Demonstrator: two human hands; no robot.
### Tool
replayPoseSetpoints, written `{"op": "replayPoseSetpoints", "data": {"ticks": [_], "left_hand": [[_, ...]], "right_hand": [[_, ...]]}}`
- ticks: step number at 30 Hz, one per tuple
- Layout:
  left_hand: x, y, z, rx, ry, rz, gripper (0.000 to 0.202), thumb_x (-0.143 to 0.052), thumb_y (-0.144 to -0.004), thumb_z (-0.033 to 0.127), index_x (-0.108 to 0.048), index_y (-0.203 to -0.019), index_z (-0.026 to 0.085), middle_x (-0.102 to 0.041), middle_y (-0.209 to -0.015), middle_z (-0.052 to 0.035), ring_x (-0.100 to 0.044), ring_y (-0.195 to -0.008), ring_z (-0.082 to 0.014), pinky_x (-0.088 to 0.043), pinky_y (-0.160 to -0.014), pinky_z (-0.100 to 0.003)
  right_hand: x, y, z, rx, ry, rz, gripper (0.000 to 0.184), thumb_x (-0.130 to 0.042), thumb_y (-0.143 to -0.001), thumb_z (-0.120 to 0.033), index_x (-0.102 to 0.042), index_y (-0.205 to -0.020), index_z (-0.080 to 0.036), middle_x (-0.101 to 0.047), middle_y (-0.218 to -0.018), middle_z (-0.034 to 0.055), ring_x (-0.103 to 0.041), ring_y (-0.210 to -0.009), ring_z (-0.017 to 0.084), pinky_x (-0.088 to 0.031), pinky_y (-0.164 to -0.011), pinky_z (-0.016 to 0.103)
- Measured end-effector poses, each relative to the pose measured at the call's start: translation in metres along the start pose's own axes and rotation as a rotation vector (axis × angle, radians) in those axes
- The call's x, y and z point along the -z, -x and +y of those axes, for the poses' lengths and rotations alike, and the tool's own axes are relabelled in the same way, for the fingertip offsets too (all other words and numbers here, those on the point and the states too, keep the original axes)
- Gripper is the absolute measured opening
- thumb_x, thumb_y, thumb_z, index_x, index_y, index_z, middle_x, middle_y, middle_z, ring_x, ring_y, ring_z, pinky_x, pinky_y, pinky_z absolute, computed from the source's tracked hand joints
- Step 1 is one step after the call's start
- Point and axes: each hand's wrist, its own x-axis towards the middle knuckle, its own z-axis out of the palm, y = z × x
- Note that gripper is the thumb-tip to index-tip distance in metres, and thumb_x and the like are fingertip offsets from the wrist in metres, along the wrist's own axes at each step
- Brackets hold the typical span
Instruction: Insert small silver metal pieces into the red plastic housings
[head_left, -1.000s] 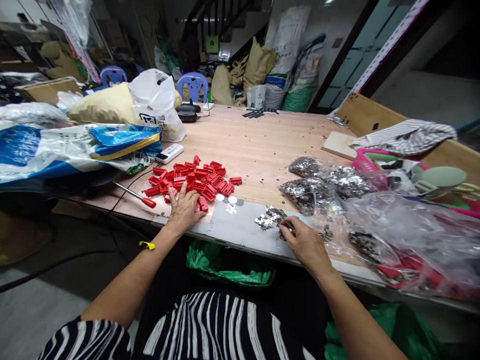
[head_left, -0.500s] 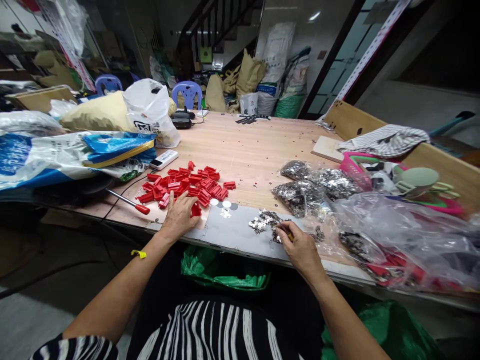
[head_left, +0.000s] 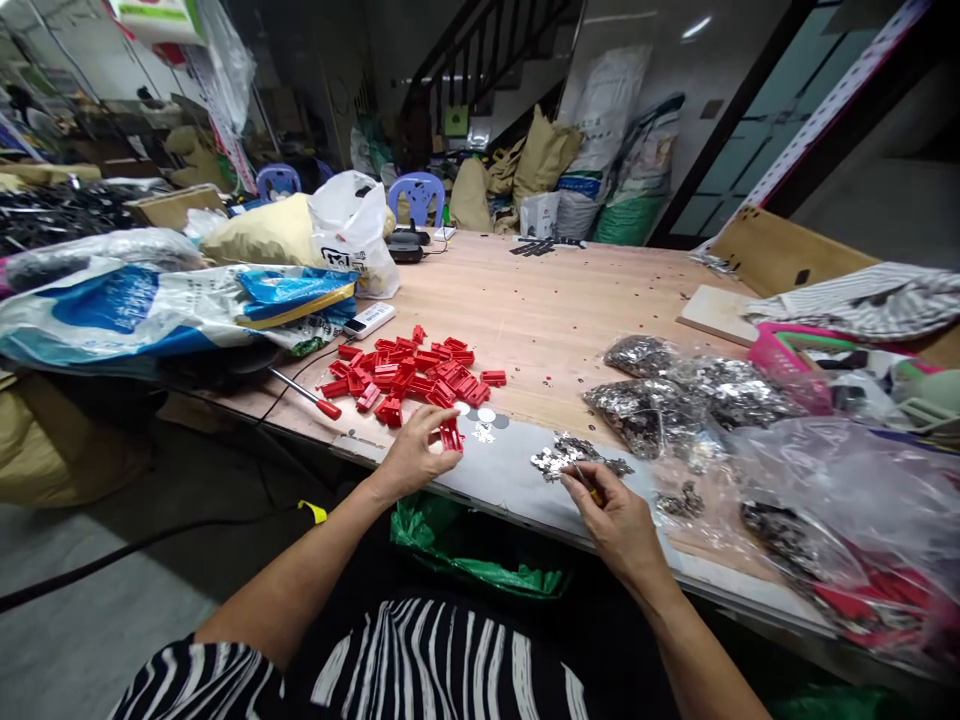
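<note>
"Two grips on my remote feed; what did I have?"

"Left hand (head_left: 414,452): one red part (head_left: 451,437), pinched, near the grey sheet's (head_left: 495,478) left end. Right hand (head_left: 619,518): closed round a yellow tool (head_left: 595,494), tip down at the metal bits (head_left: 551,461). I couldn't tell whether the tip held one."

"How was that best handled?"

"Lightly, I judged: pinch on the part's sides, tool working from the bits' near edge."

"And in my way?"

"Bags (head_left: 630,405) crowded just past the bits. White discs (head_left: 486,414) lay between my hands, the red pile (head_left: 405,370) beyond the left."
</note>
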Motion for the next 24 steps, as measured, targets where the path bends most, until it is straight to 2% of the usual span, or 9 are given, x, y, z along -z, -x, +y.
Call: {"op": "replayPoseSetpoints", "data": {"ticks": [2, 5, 8, 13, 16, 19, 22, 24], "left_hand": [[-0.005, 0.005, 0.009, 0.066, 0.171, -0.042, 0.054, -0.068, -0.068, 0.016, -0.055, -0.121, 0.02, -0.051, -0.116, -0.008, -0.056, -0.105, -0.0197, -0.054, -0.085, -0.032], [-0.011, 0.012, 0.02, 0.109, 0.315, -0.065, 0.06, -0.071, -0.066, 0.015, -0.052, -0.123, 0.019, -0.051, -0.12, -0.0088, -0.056, -0.107, -0.02, -0.053, -0.088, -0.032], [-0.014, 0.016, 0.027, 0.111, 0.349, -0.098, 0.054, -0.072, -0.065, 0.015, -0.056, -0.116, 0.018, -0.053, -0.117, -0.0081, -0.057, -0.106, -0.0204, -0.051, -0.09, -0.033], [-0.019, 0.022, 0.034, 0.152, 0.371, -0.137, 0.051, -0.073, -0.064, 0.013, -0.056, -0.112, 0.018, -0.059, -0.108, -0.0057, -0.059, -0.098, -0.018, -0.049, -0.091, -0.033], [-0.022, 0.026, 0.037, 0.179, 0.419, -0.178, 0.054, -0.074, -0.065, 0.017, -0.054, -0.115, 0.02, -0.057, -0.108, -0.0055, -0.059, -0.09, -0.0161, -0.052, -0.083, -0.031], [-0.026, 0.03, 0.036, 0.152, 0.463, -0.195, 0.067, -0.082, -0.058, 0.024, -0.054, -0.12, 0.023, -0.05, -0.114, -0.0068, -0.056, -0.098, -0.0197, -0.054, -0.076, -0.029], [-0.03, 0.033, 0.033, 0.165, 0.549, -0.193, 0.073, -0.086, -0.052, 0.024, -0.055, -0.119, 0.025, -0.049, -0.116, -0.0065, -0.055, -0.102, -0.0212, -0.053, -0.079, -0.029], [-0.032, 0.034, 0.031, 0.209, 0.668, -0.223, 0.067, -0.084, -0.057, 0.021, -0.055, -0.117, 0.024, -0.053, -0.111, -0.0055, -0.058, -0.097, -0.0185, -0.053, -0.08, -0.03]], "right_hand": [[-0.008, 0.001, -0.01, -0.004, -0.101, -0.05, 0.026, -0.056, -0.083, -0.045, -0.063, -0.089, -0.02, -0.067, -0.08, 0.004, -0.056, -0.064, 0.015, -0.042, -0.058, 0.025], [-0.019, 0.004, -0.027, -0.029, -0.271, -0.142, 0.029, -0.056, -0.084, -0.047, -0.063, -0.088, -0.019, -0.058, -0.067, 0.0004, -0.046, -0.056, 0.012, -0.036, -0.051, 0.024], [-0.025, 0.006, -0.043, -0.04, -0.385, -0.196, 0.03, -0.055, -0.084, -0.048, -0.063, -0.088, -0.018, -0.05, -0.061, -0.002, -0.039, -0.052, 0.011, -0.033, -0.048, 0.023], [-0.028, 0.008, -0.064, -0.002, -0.387, -0.191, 0.029, -0.058, -0.084, -0.045, -0.063, -0.089, -0.018, -0.056, -0.069, 0.0007, -0.04, -0.054, 0.01, -0.033, -0.049, 0.023], [-0.029, 0.01, -0.069, 0.023, -0.397, -0.227, 0.027, -0.057, -0.084, -0.043, -0.063, -0.088, -0.018, -0.058, -0.071, 0.0008, -0.041, -0.054, 0.01, -0.034, -0.049, 0.022], [-0.03, 0.012, -0.068, 0.037, -0.404, -0.236, 0.025, -0.058, -0.084, -0.042, -0.063, -0.086, -0.018, -0.058, -0.071, 0.0003, -0.042, -0.055, 0.01, -0.034, -0.05, 0.023], [-0.03, 0.012, -0.065, 0.028, -0.382, -0.215, 0.024, -0.058, -0.084, -0.042, -0.063, -0.086, -0.018, -0.057, -0.068, -0.0011, -0.04, -0.053, 0.01, -0.033, -0.049, 0.023], [-0.029, 0.013, -0.062, 0.02, -0.362, -0.205, 0.023, -0.058, -0.084, -0.041, -0.063, -0.086, -0.019, -0.055, -0.067, -0.0019, -0.038, -0.052, 0.01, -0.032, -0.049, 0.023]]}}
